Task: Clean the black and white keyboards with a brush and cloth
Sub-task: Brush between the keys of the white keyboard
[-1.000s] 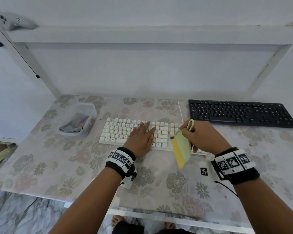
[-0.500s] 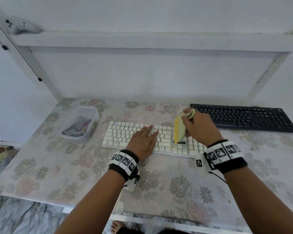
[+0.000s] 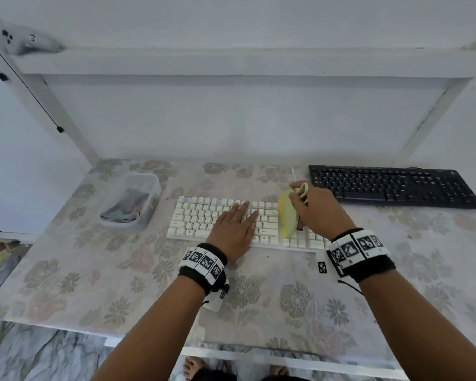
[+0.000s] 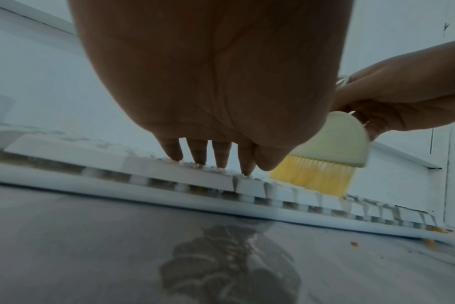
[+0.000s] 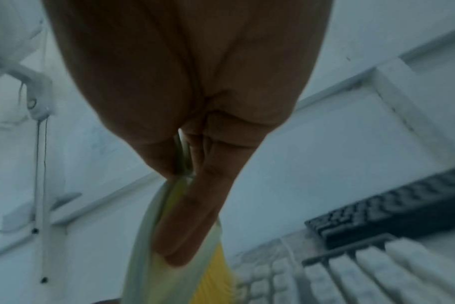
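My left hand [image 3: 235, 229] lies flat, fingers straight, pressing the white keyboard [image 3: 201, 220]. My right hand [image 3: 318, 213] grips the brush [image 3: 287, 215], its yellow bristles [image 4: 312, 176] touching the keys. Farther right rests the black keyboard [image 3: 390, 187].

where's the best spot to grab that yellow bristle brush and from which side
Probably by the pale green handle of the brush, from above, pinching its flat faces as the right hand does. The yellow bristles fan down onto the white keyboard, so the handle's top is the free, rigid part.
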